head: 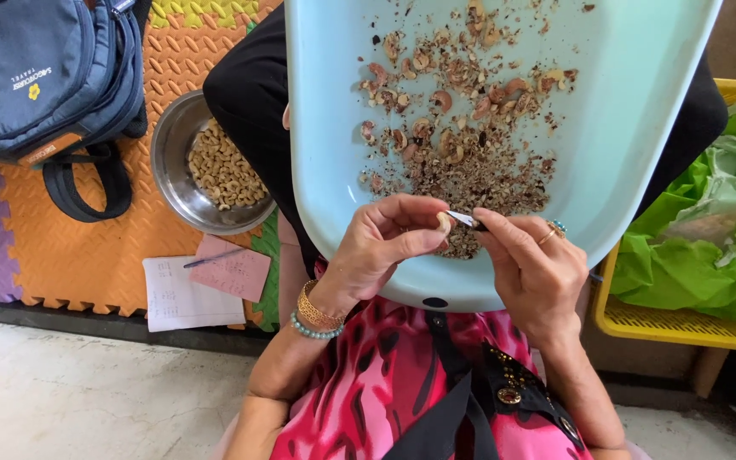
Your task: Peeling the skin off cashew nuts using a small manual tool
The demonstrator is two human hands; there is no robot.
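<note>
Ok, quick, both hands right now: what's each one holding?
Left hand: closed on a pale cashew kernel, pinched at the fingertips.
Right hand: closed on a small blade, its tip against the kernel, over the light blue tray.

Bare forearms come up from the bottom edge, no sleeves on them. On the left hand, the wrist carries a wide gold patterned bangle stacked against a string of small turquoise beads. The right hand wears a slim gold ring with a blue-green stone. Below them, there's a bright pink garment with black and red streaks, crossed by a black strap studded with small gold beads and round buttons.
</note>
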